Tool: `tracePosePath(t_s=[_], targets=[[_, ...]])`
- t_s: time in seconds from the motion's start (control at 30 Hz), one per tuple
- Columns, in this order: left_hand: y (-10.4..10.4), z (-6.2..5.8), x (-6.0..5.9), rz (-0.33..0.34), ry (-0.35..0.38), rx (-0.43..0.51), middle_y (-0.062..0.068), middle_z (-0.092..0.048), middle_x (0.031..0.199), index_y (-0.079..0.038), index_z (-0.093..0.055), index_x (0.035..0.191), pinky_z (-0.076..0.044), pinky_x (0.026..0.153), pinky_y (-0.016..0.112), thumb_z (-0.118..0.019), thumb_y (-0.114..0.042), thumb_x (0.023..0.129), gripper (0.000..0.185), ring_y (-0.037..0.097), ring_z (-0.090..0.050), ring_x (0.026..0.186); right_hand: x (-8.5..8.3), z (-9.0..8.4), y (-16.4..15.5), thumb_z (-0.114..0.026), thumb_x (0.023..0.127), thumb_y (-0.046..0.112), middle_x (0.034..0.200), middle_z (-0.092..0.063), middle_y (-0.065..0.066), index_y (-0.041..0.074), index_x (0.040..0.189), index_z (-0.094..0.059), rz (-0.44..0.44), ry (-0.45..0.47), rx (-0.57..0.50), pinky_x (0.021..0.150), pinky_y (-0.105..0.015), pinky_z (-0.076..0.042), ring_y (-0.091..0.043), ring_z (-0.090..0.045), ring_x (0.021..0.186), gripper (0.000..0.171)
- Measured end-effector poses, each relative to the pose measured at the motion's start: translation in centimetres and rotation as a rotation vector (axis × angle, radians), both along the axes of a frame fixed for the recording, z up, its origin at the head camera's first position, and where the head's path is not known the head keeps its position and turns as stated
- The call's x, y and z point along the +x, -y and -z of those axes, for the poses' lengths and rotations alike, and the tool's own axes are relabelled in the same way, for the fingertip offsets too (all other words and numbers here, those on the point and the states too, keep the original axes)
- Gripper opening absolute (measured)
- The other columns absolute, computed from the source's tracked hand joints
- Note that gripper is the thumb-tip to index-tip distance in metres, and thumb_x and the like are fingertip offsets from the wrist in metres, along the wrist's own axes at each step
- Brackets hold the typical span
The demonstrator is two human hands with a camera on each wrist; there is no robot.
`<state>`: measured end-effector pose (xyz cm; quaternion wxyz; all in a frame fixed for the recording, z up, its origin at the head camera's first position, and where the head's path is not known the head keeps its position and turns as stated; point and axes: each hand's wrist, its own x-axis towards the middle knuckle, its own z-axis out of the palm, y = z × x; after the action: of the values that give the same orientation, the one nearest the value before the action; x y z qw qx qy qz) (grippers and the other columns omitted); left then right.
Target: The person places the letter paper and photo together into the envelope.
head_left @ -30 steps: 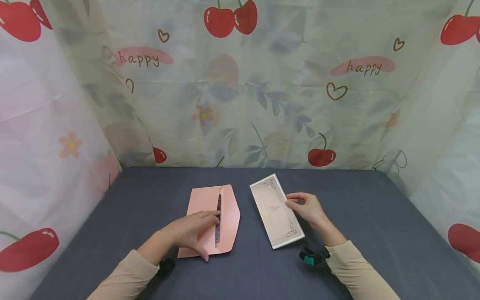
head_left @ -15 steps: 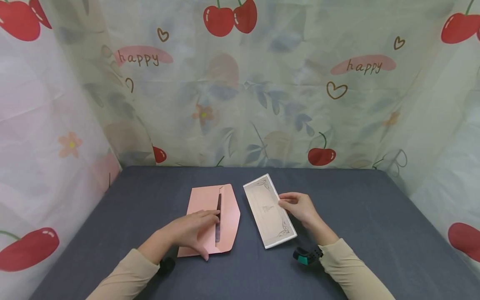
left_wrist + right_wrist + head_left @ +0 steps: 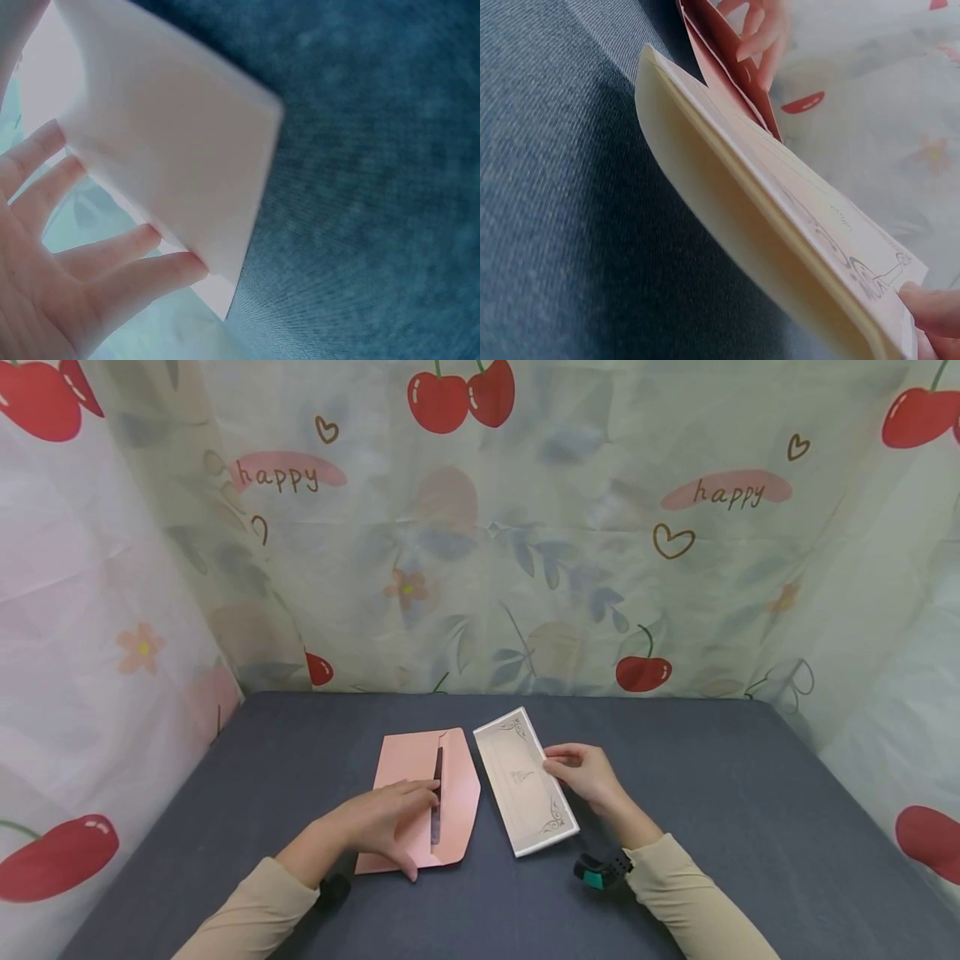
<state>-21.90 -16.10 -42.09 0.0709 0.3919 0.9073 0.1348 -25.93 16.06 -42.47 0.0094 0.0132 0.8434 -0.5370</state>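
A pink envelope lies left of centre on the table, its pointed flap folded out to the right and its mouth gaping as a dark slit. Over it spreads my left hand, fingertips at the mouth's edge, thumb at the near edge; the left wrist view shows the fingertips along the rim of the pale panel. My right hand pinches the right long edge of a folded cream card with scroll corners, tilted just right of the flap. In the right wrist view the card's leaves stand slightly apart.
The table bears a dark blue-grey cloth. A curtain printed with cherries and "happy" hangs behind and along both sides. Wrist cameras, one with a teal patch, hang under the wrists.
My right hand has moved left with the card, narrowing the space between the card and the envelope's flap. The left hand and the envelope have stayed put.
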Motion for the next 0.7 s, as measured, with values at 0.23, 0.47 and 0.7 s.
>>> tracePosePath(t_s=[0.23,0.47,0.7], targets=[[0.1,0.2,-0.1,0.008,-0.011,0.01,0.008,-0.043,0.145,-0.015,-0.051,0.122,-0.042,0.104,0.042,-0.079,-0.062,0.055,0.087,0.023,-0.045,0.13,0.1,-0.1,0.6,-0.066,0.084,0.007,0.096,-0.069,-0.018,-0.003,0.108,-0.066,0.0,0.016,-0.008,0.07,-0.029,-0.056,-0.009,-0.062,0.075,0.026],[0.1,0.2,-0.2,-0.006,-0.001,0.008,0.006,-0.042,0.146,-0.016,-0.051,0.123,-0.042,0.104,0.043,-0.079,-0.061,0.055,0.087,0.023,-0.044,0.131,0.0,0.0,1.2,-0.066,0.083,0.004,0.093,-0.07,-0.017,-0.004,0.106,-0.066,-0.004,0.007,-0.033,0.066,-0.027,-0.055,-0.008,-0.061,0.071,0.025],[-0.1,-0.1,-0.1,-0.032,0.029,-0.015,0.003,-0.04,0.147,-0.017,-0.051,0.124,-0.04,0.106,0.04,-0.08,-0.06,0.054,0.087,0.02,-0.043,0.132,0.0,0.1,1.6,-0.066,0.084,0.005,0.093,-0.07,-0.017,-0.004,0.107,-0.066,-0.01,0.022,-0.037,0.066,-0.026,-0.054,-0.008,-0.06,0.071,0.025]])
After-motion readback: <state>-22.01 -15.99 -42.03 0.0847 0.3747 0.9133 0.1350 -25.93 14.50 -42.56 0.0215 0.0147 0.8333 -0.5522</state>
